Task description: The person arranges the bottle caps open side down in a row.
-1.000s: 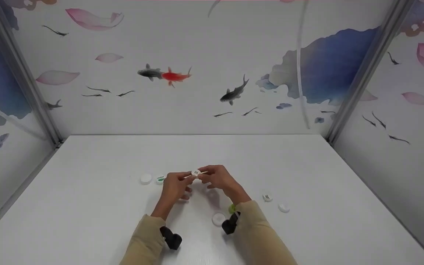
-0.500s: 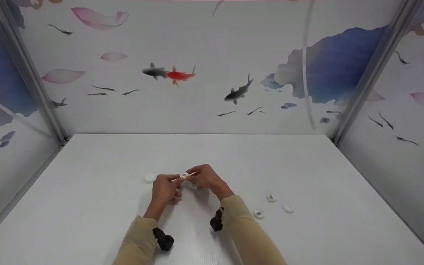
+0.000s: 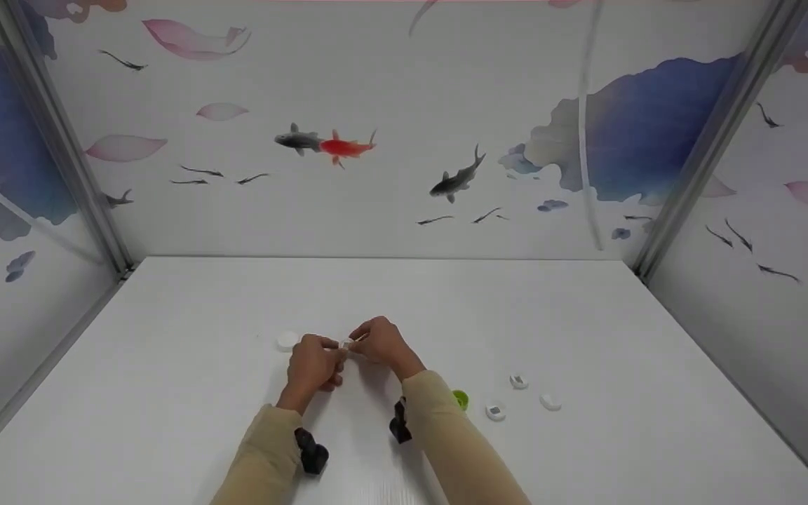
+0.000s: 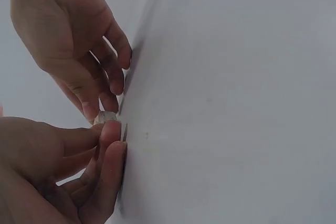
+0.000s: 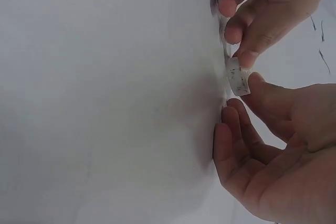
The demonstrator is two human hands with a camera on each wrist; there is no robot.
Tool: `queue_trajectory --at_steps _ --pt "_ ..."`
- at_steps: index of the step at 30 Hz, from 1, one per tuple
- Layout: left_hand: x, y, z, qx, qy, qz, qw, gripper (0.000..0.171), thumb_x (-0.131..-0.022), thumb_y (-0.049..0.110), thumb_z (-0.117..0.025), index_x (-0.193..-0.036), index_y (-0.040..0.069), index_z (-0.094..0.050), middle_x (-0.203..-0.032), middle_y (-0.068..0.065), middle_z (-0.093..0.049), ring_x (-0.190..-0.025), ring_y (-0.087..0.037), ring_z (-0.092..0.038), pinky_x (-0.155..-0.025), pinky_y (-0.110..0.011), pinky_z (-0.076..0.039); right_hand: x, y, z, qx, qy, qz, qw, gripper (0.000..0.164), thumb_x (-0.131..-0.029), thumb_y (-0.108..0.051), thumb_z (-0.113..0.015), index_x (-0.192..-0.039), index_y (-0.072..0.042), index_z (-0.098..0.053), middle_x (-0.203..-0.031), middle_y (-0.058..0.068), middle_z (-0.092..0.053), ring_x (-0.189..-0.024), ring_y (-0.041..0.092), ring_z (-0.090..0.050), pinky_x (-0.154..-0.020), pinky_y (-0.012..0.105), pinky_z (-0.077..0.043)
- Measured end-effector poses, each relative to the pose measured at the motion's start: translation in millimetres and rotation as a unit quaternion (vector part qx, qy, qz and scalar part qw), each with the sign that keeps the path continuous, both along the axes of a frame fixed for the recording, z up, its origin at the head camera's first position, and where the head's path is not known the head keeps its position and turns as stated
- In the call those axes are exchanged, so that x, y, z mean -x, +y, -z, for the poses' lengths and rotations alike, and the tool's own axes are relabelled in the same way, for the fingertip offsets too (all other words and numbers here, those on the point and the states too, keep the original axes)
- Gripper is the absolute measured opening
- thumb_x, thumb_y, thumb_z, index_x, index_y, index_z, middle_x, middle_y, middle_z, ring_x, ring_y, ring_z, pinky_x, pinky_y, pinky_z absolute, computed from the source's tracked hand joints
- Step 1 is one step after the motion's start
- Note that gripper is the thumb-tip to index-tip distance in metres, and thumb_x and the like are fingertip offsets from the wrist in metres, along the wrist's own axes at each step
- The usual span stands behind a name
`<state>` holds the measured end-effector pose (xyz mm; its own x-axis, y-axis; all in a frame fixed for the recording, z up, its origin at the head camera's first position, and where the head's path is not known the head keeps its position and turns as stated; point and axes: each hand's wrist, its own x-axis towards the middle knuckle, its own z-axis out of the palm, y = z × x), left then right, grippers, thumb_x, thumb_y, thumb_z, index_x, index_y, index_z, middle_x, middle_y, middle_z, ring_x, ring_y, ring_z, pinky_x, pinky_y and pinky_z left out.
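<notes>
Between my two hands, low over the white table, is a small white bottle cap [image 3: 346, 344]. Its side carries dark printed marks, and the right wrist view shows this side of the cap [image 5: 238, 78]. My left hand [image 3: 311, 365] pinches it from the left with thumb and fingers. From the right, my right hand [image 3: 380, 345] has its thumb and fingertips on the cap's other edge. Another white cap [image 3: 287, 341] lies just left of my left hand, partly covered by it.
Right of my right sleeve [image 3: 456, 428] lie a green cap [image 3: 460, 400], partly hidden by the sleeve, and three white ones: a cap [image 3: 495, 411] with a dark square mark, a cap [image 3: 518, 381] and a plain cap [image 3: 550, 402]. Printed walls enclose the table [image 3: 236, 294].
Both hands have moved left and a little lower with the cap between them. A green-printed cap beside my left hand is now hidden, and a marked cap has come into view by the right sleeve.
</notes>
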<state>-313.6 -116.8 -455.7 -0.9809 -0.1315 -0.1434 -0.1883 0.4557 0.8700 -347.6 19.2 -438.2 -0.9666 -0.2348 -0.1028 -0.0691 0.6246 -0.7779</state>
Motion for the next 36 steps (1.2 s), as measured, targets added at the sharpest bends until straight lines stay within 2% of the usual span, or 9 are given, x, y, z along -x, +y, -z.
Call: queue_trajectory --at_steps 5,10,13,16,19,22,28,32,36 --pt "0.6 0 1.2 0.005 -0.004 -0.004 1.0 0.03 -0.095 0.013 -0.065 -0.121 -0.003 -0.064 -0.072 -0.007 -0.068 -0.051 -0.011 -0.061 -0.046 -0.024 -0.052 -1.2 -4 -0.1 -0.016 0.024 0.007 1.0 0.02 -0.09 -0.009 -0.073 -0.106 0.003 -0.075 -0.115 0.017 -0.072 -0.101 0.026 -0.066 -0.086 0.036 -0.056" --pt "2.3 1 2.1 0.009 -0.01 -0.007 0.9999 0.031 -0.096 0.011 -0.062 -0.123 -0.004 -0.063 -0.072 -0.007 -0.068 -0.051 -0.012 -0.061 -0.046 -0.024 -0.053 -1.9 -6 1.0 -0.022 0.026 0.031 0.999 0.02 -0.09 -0.013 -0.073 -0.103 0.002 -0.076 -0.118 0.018 -0.071 -0.115 0.033 -0.064 -0.1 0.045 -0.052" --pt "2.1 1 0.2 0.009 -0.015 -0.006 0.9998 0.035 -0.097 0.01 -0.061 -0.128 -0.004 -0.06 -0.072 -0.007 -0.068 -0.051 -0.012 -0.061 -0.046 -0.025 -0.053 -1.5 -7 1.3 -0.031 0.02 0.046 0.998 0.021 -0.09 -0.018 -0.074 -0.103 -0.001 -0.076 -0.12 0.016 -0.07 -0.111 0.029 -0.064 -0.097 0.043 -0.053" --pt "1.1 0 -5.3 0.013 -0.021 0.002 0.9997 0.04 -0.097 0.01 -0.061 -0.134 -0.004 -0.056 -0.074 -0.009 -0.07 -0.051 -0.013 -0.061 -0.046 -0.026 -0.053 0.5 -7 0.6 -0.028 0.009 0.048 0.998 0.022 -0.09 -0.018 -0.074 -0.104 -0.001 -0.076 -0.117 0.015 -0.071 -0.093 0.02 -0.062 -0.08 0.032 -0.053" --pt "-0.2 -3 -14.9 0.023 -0.012 0.02 0.9995 0.042 -0.097 0.01 -0.062 -0.136 -0.005 -0.055 -0.081 -0.013 -0.073 -0.052 -0.013 -0.064 -0.047 -0.027 -0.055 3.0 -4 -4.0 -0.017 -0.008 0.034 0.999 0.023 -0.092 -0.018 -0.072 -0.108 -0.001 -0.075 -0.113 0.014 -0.073 -0.078 0.015 -0.056 -0.065 0.025 -0.047" --pt "-1.7 -6 -29.4 0.046 0.01 0.043 0.998 0.041 -0.097 0.012 -0.064 -0.134 -0.005 -0.057 -0.091 -0.018 -0.075 -0.054 -0.014 -0.067 -0.049 -0.027 -0.056 4.0 4 -14.2 -0.016 -0.011 0.013 1.0 0.025 -0.094 -0.02 -0.07 -0.111 -0.002 -0.075 -0.11 0.013 -0.074 -0.079 0.016 -0.062 -0.062 0.025 -0.05" --pt "-6.6 -11 -58.3 0.07 0.034 0.084 0.9934 0.04 -0.098 0.015 -0.063 -0.133 -0.003 -0.058 -0.107 -0.023 -0.073 -0.062 -0.014 -0.069 -0.054 -0.028 -0.059 -5.1 29 -42.3 -0.016 0.01 -0.037 0.999 0.026 -0.097 -0.02 -0.067 -0.116 -0.004 -0.073 -0.117 0.014 -0.073 -0.107 0.03 -0.071 -0.087 0.041 -0.06" --pt "-14.3 -8 -64.1 0.084 0.038 0.106 0.9901 0.038 -0.098 0.016 -0.064 -0.132 -0.001 -0.059 -0.108 -0.022 -0.073 -0.066 -0.016 -0.07 -0.056 -0.029 -0.06 -17.7 48 -54.5 -0.029 0.03 -0.059 0.997 0.024 -0.097 -0.018 -0.066 -0.116 -0.006 -0.073 -0.117 0.012 -0.073 -0.108 0.028 -0.07 -0.093 0.043 -0.058" --pt "-23.2 4 -61.1 0.078 0.042 0.128 0.9878 0.037 -0.097 0.016 -0.066 -0.13 0.001 -0.062 -0.106 -0.02 -0.073 -0.071 -0.022 -0.072 -0.057 -0.03 -0.06 -31.4 69 -58.0 -0.031 0.049 -0.066 0.996 0.022 -0.097 -0.018 -0.066 -0.116 -0.009 -0.074 -0.115 0.009 -0.073 -0.104 0.024 -0.069 -0.092 0.043 -0.058"
